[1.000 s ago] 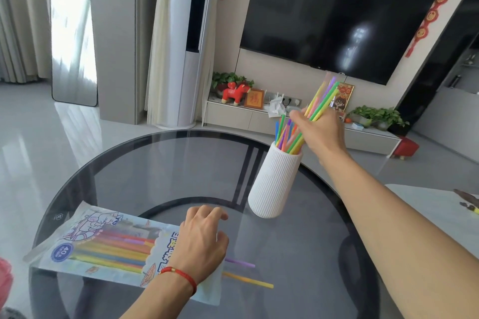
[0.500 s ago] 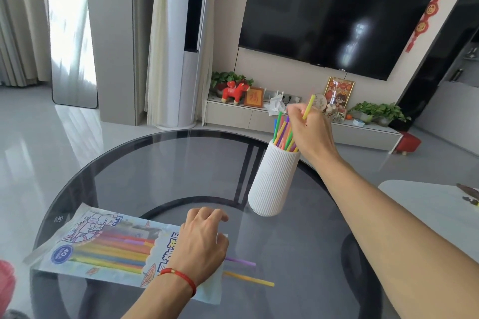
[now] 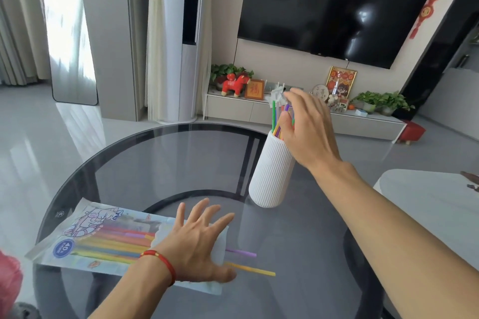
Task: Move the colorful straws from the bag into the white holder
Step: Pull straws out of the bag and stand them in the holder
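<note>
Colorful straws (image 3: 278,122) stand bunched in the white holder (image 3: 272,173) on the glass counter (image 3: 160,163). More lie in the bag (image 3: 103,238), two poking out. The right hand (image 3: 308,132) hovers loose-fingered over the holder; the left hand (image 3: 197,243) presses flat, fingers spread, on the bag.

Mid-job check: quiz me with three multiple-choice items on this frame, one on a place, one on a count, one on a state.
1. Where does the left hand lie?
A. on the printed plastic straw bag
B. in the holder
C. on the floor

2. How many loose straws poke out past the bag's open end onto the round glass table?
A. none
B. two
C. five

3. How is the right hand at the ribbed white holder?
A. clenched
B. fingers spread
C. gripping the bag

Answers: 1 A, the palm lies flat on the bag. 2 B, one purple straw and one yellow straw. 3 B, open fingers over the coloured straws in the holder.
</note>
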Demonstrator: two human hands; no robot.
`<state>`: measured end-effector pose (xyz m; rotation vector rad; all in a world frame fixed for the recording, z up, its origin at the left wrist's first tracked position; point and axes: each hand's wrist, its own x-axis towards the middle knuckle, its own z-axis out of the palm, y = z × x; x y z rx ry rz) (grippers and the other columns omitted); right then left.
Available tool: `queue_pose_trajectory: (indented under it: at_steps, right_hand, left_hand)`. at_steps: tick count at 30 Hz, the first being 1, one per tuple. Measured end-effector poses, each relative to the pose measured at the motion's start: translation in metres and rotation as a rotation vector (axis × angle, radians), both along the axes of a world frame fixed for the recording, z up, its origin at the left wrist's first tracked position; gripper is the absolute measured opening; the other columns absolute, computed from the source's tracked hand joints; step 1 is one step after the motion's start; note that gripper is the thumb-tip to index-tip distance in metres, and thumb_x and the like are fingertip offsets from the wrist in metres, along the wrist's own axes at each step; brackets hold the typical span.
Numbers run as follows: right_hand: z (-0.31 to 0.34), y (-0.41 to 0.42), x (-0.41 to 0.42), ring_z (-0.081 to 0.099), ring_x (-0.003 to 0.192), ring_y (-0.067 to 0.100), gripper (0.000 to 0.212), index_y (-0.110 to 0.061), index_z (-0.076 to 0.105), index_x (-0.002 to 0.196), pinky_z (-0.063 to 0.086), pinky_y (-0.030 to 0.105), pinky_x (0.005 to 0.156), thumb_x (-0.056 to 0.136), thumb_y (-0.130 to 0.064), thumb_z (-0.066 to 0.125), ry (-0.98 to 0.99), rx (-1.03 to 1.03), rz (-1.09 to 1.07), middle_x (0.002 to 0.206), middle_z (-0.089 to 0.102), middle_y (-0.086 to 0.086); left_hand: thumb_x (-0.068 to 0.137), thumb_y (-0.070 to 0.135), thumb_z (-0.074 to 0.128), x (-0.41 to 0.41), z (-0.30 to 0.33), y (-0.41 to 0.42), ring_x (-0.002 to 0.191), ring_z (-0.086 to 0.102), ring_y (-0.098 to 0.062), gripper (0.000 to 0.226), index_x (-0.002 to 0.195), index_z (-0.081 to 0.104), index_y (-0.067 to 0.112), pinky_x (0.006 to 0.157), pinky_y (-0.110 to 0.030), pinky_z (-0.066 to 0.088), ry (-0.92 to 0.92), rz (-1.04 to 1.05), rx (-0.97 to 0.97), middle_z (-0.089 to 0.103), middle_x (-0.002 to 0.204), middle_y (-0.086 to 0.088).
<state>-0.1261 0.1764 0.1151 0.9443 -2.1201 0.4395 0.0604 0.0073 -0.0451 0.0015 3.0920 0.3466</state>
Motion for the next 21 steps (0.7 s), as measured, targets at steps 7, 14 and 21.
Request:
queue_pose_trajectory:
  at_steps: [7,14,21]
  right_hand:
    - [-0.072,0.021,0.053,0.065,0.077,0.032,0.008,-0.006,0.071,0.09,0.051,0.042,0.069,0.089,-0.004,0.063,-0.01,0.022,0.238,0.086,0.071,0.008]
    - [-0.16,0.043,0.08,0.061,0.082,0.024,0.038,-0.023,0.057,0.079,0.053,0.043,0.076,0.103,-0.049,0.041,-0.854,0.14,-0.048,0.086,0.061,-0.003]
    - [-0.166,0.032,0.095,0.054,0.078,0.028,0.043,-0.026,0.043,0.073,0.045,0.042,0.072,0.1,-0.053,0.024,-0.939,0.205,-0.066,0.081,0.057,-0.001]
  left_hand:
    - [0.058,0.074,0.072,0.014,0.009,-0.012,0.154,-0.01,-0.022,0.137,0.151,-0.022,0.036,0.118,-0.067,-0.008,-0.26,-0.067,-0.127,-0.001,0.166,0.002]
    - [0.061,0.06,0.068,0.015,0.016,-0.007,0.134,0.035,-0.019,0.113,0.151,0.012,0.022,0.118,-0.064,0.015,-0.092,-0.048,-0.195,0.035,0.139,0.006]
    - [0.059,0.05,0.058,0.012,0.023,-0.002,0.112,0.046,-0.021,0.091,0.141,0.028,0.026,0.096,-0.044,0.044,0.069,-0.007,-0.144,0.041,0.123,0.007]
